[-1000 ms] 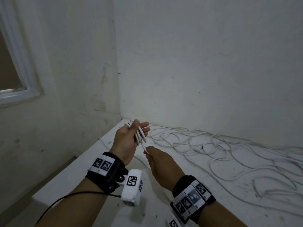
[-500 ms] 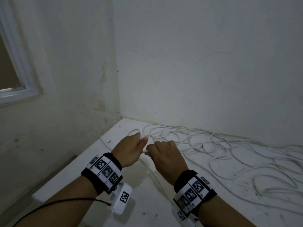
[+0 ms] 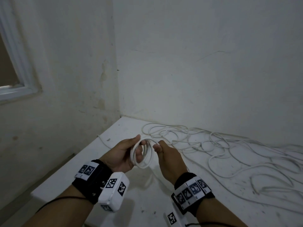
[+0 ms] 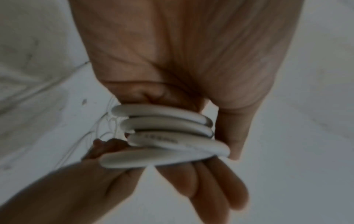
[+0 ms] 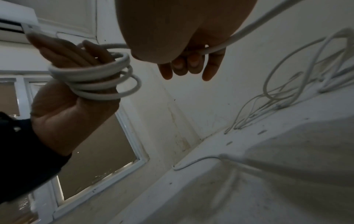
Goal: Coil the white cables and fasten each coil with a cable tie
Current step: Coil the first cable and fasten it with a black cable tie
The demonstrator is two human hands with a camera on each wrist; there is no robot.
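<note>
A white cable coil (image 3: 142, 155) of several loops is wound round the fingers of my left hand (image 3: 139, 145), thumb on top, above the white table (image 3: 124, 128). The left wrist view shows the stacked loops (image 4: 162, 133) across my fingers. Just right of it, my right hand (image 3: 157, 145) pinches the same white cable (image 3: 154, 141) where it leaves the coil. In the right wrist view the cable (image 5: 220, 47) runs under my curled fingers (image 5: 191, 63) to the coil (image 5: 95, 75). No cable tie is in view.
Loose white cables (image 3: 213, 145) sprawl in tangled loops over the table's far and right side, along the back wall (image 3: 196, 71). The table fits into a corner, with a window (image 3: 16, 82) in the left wall. Its left edge (image 3: 68, 163) drops off.
Half a second ago both hands were low by the table with the left palm turned down. Now the left hand is turned up again, showing the coil, and the right hand holds cable at it.
</note>
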